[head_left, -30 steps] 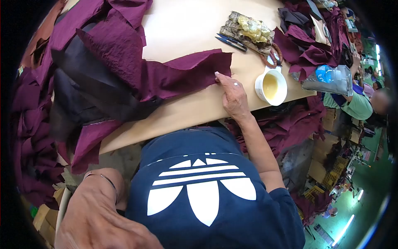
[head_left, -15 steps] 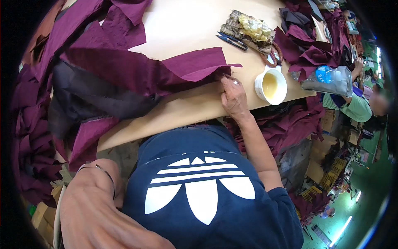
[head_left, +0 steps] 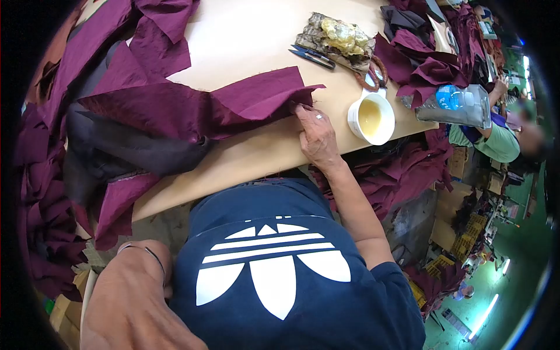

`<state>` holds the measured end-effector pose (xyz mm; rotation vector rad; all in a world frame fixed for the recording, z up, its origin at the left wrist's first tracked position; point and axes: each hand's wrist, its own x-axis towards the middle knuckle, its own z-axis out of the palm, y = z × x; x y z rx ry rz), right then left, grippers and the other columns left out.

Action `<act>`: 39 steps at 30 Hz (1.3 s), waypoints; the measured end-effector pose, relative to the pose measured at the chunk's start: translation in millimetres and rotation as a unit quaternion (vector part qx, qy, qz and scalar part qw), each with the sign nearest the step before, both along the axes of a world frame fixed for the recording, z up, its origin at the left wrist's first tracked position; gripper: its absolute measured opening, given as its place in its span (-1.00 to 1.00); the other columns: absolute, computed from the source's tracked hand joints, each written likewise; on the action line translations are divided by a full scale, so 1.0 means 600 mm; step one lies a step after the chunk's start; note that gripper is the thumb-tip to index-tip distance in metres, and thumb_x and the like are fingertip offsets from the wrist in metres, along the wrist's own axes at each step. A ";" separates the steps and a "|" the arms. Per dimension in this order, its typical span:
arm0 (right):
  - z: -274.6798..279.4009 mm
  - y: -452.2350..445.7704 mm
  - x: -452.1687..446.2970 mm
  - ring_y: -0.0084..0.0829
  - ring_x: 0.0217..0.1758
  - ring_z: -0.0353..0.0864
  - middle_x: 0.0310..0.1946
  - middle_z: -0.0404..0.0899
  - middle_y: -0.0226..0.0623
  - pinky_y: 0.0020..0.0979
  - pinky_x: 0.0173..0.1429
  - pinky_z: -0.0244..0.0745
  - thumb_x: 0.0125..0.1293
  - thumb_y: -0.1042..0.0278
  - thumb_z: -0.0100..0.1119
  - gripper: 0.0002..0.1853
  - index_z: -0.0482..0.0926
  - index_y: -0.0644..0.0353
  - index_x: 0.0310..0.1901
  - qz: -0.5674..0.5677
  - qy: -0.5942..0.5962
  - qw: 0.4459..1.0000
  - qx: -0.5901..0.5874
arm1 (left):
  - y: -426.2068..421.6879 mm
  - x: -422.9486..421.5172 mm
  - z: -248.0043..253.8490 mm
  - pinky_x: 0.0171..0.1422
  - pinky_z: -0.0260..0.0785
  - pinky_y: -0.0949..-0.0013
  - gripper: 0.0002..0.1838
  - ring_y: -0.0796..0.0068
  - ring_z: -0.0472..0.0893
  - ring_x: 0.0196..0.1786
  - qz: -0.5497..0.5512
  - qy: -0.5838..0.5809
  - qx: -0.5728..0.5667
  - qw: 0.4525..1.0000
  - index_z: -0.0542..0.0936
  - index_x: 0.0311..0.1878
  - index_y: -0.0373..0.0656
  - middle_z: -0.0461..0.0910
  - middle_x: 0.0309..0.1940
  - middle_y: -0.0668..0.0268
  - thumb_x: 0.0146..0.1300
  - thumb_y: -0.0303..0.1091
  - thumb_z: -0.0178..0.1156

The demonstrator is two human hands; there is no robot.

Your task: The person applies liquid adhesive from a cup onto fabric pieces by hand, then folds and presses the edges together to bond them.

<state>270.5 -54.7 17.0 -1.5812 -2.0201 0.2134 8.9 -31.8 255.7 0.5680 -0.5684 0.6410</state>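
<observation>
My right hand [head_left: 318,137] pinches the near right corner of a long maroon cloth piece [head_left: 251,96], thumb and fingers pressed together. The cloth stretches left across the table and overlaps a dark, nearly black cloth [head_left: 128,146]. To the right of this hand stands a white cup [head_left: 354,121] with yellowish contents. Beyond it lie dark-handled thread snips [head_left: 314,56] beside a yellowish crumpled lump [head_left: 344,38] on a mottled pad. My left hand [head_left: 153,252], with a bangle at the wrist, is low at the left, bent down; its fingers are hidden.
The pale table [head_left: 233,35] has its near edge at my waist. More maroon cloth [head_left: 429,64] and a clear plastic bottle [head_left: 452,99] lie at the right. Maroon pieces [head_left: 382,181] hang or lie below the edge. A person [head_left: 501,140] is at the far right.
The view has shifted slightly, so the table things appear a little further left. My right hand keeps its pinch on the cloth. The left arm sits slightly lower in view.
</observation>
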 end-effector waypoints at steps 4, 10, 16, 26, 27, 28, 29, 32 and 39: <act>-0.003 0.000 0.001 -0.06 0.00 0.49 -0.12 0.52 -0.04 -0.17 0.17 0.34 -0.13 0.70 -0.01 -0.41 0.38 0.30 0.09 -0.002 -0.015 1.000 0.010 | -0.004 0.022 -0.024 -0.70 0.08 0.55 -0.67 0.63 0.27 -0.78 0.044 -0.048 0.051 0.997 0.60 -0.29 -0.29 0.33 -0.76 0.40 0.39 -0.32 -0.13; -0.006 -0.003 0.002 -0.05 0.01 0.49 -0.11 0.52 -0.02 -0.16 0.17 0.34 -0.13 0.69 -0.01 -0.44 0.38 0.32 0.06 0.003 -0.023 1.000 0.005 | 0.000 0.017 -0.022 -0.70 0.11 0.55 -0.64 0.64 0.29 -0.78 0.046 -0.034 0.099 0.993 0.60 -0.26 -0.25 0.33 -0.77 0.40 0.41 -0.30 -0.19; -0.004 0.001 0.000 -0.10 0.02 0.50 -0.10 0.53 -0.05 -0.17 0.17 0.34 -0.07 0.68 -0.05 -0.42 0.37 0.27 0.12 0.010 -0.007 1.000 0.011 | 0.009 0.019 -0.017 -0.70 0.14 0.55 -0.60 0.66 0.30 -0.79 0.028 -0.025 0.123 0.992 0.60 -0.22 -0.22 0.32 -0.78 0.41 0.43 -0.27 -0.26; 0.005 0.002 -0.002 -0.03 0.01 0.49 -0.12 0.53 -0.04 -0.16 0.16 0.35 -0.12 0.72 -0.05 -0.39 0.38 0.27 0.11 0.001 0.011 1.000 0.008 | -0.053 -0.029 -0.003 -0.70 0.08 0.58 -0.50 0.69 0.29 -0.80 0.198 0.101 0.000 0.975 0.60 0.02 -0.13 0.34 -0.79 0.42 0.48 -0.19 -0.38; 0.005 0.004 -0.002 -0.03 -0.01 0.49 -0.13 0.53 -0.04 -0.16 0.15 0.35 -0.12 0.71 -0.04 -0.40 0.38 0.28 0.10 -0.001 0.008 1.000 0.010 | -0.067 -0.025 -0.003 -0.70 0.06 0.59 -0.52 0.70 0.29 -0.80 0.293 0.117 -0.007 0.949 0.60 0.03 -0.12 0.35 -0.79 0.42 0.48 -0.19 -0.35; 0.005 0.003 -0.003 -0.03 -0.02 0.49 -0.14 0.53 -0.05 -0.15 0.14 0.35 -0.12 0.71 -0.04 -0.41 0.38 0.28 0.10 -0.003 0.004 1.000 0.012 | -0.067 -0.031 -0.011 -0.69 0.07 0.58 -0.55 0.68 0.29 -0.80 0.272 0.106 -0.002 0.956 0.60 0.02 -0.12 0.35 -0.78 0.41 0.46 -0.21 -0.32; 0.004 0.002 -0.003 -0.04 -0.03 0.49 -0.15 0.53 -0.05 -0.15 0.13 0.35 -0.11 0.70 -0.03 -0.42 0.38 0.29 0.09 -0.004 0.000 1.000 0.012 | -0.066 -0.038 -0.018 -0.69 0.08 0.58 -0.57 0.67 0.30 -0.79 0.237 0.083 0.012 0.968 0.60 0.01 -0.12 0.36 -0.77 0.40 0.44 -0.23 -0.29; 0.001 0.001 -0.003 -0.03 -0.06 0.49 -0.19 0.52 -0.04 -0.14 0.12 0.35 -0.12 0.70 -0.04 -0.41 0.37 0.30 0.09 -0.002 -0.001 1.000 0.011 | -0.028 -0.016 -0.026 -0.67 0.10 0.56 -0.65 0.63 0.31 -0.77 0.140 0.041 0.049 0.988 0.60 -0.03 -0.13 0.39 -0.74 0.36 0.38 -0.29 -0.19; -0.006 -0.006 0.003 0.00 -0.06 0.47 -0.22 0.49 0.01 -0.12 0.13 0.34 -0.14 0.69 -0.03 -0.42 0.35 0.37 0.07 0.001 -0.019 1.000 -0.006 | 0.010 -0.008 -0.033 -0.64 0.15 0.52 -0.80 0.53 0.35 -0.72 0.045 -0.004 0.101 0.994 0.59 -0.11 -0.15 0.45 -0.66 0.26 0.24 -0.43 0.04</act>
